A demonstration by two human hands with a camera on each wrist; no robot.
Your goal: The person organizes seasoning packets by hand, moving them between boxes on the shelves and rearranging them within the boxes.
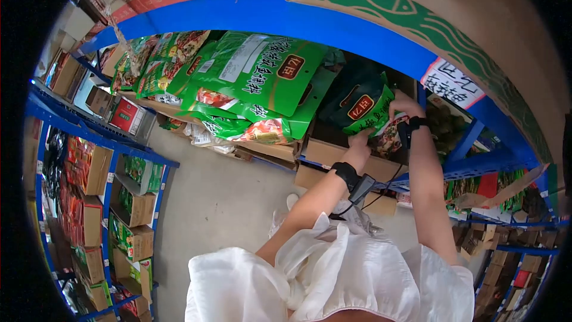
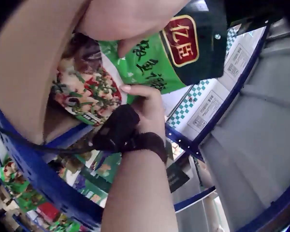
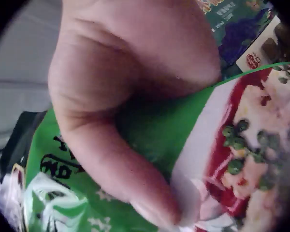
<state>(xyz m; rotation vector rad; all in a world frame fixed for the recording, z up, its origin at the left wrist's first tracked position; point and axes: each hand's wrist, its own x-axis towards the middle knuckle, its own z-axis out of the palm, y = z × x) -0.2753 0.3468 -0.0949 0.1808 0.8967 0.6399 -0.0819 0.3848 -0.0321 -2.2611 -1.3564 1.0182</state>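
Note:
Both hands hold a green food pouch [image 1: 356, 109] with a red label, black lettering and a picture of a cooked dish, at the shelf's carton. My left hand [image 1: 358, 139] grips its near edge; in the left wrist view, the left thumb [image 2: 124, 47] lies over the green front. The right hand [image 1: 407, 105] grips the pouch's right side. In the right wrist view, the right thumb [image 3: 130, 179] presses on the pouch front beside the dish picture, and the other fingers are hidden behind it. Each wrist wears a black strap with a small camera.
Large green pouches [image 1: 262, 74] lie stacked to the left, over cartons. A blue shelf beam [image 1: 357, 27] runs above, with a handwritten price card [image 1: 453, 82] hanging at right. An open cardboard carton [image 1: 333, 150] stands under the held pouch. Stocked shelves [image 1: 107, 203] line the aisle's left side.

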